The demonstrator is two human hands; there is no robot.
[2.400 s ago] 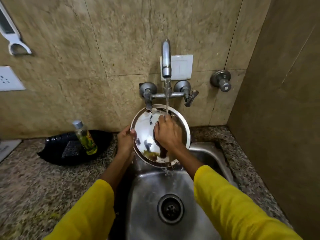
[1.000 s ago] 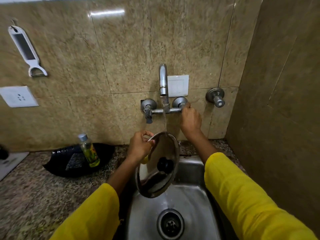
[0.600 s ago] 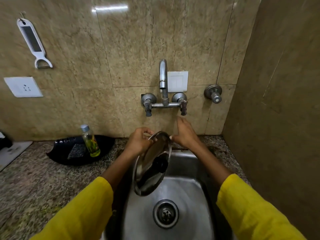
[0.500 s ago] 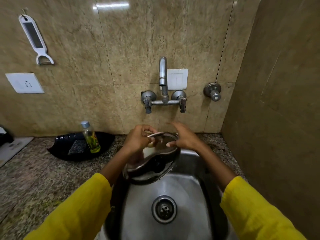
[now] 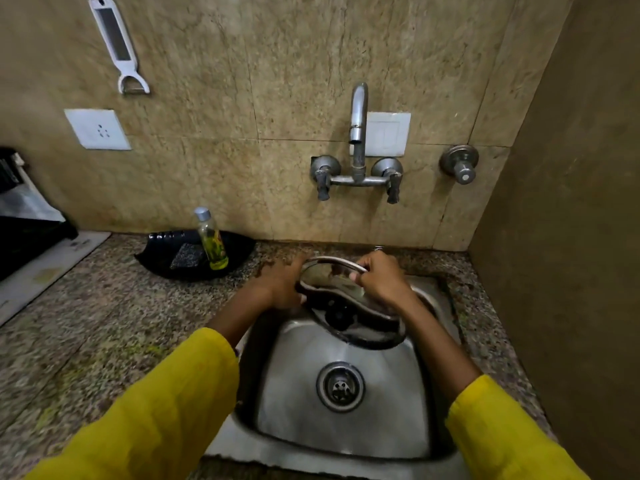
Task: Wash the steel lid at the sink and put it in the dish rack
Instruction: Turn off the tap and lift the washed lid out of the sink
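The round steel lid hangs over the back of the steel sink, tilted, its black knob facing down towards me. My left hand grips the lid's left rim. My right hand is closed over the rim at the top right. The tap above is not running. No dish rack shows in this view.
A black tray with a scrub pad and a small bottle of green liquid sits on the granite counter left of the sink. A wall closes off the right side. A white mat and a dark appliance lie at far left.
My right hand left the lid, turned the tap handle and the water stopped. It then came back onto the rim. The lid has tipped from upright to nearly flat, knob down.
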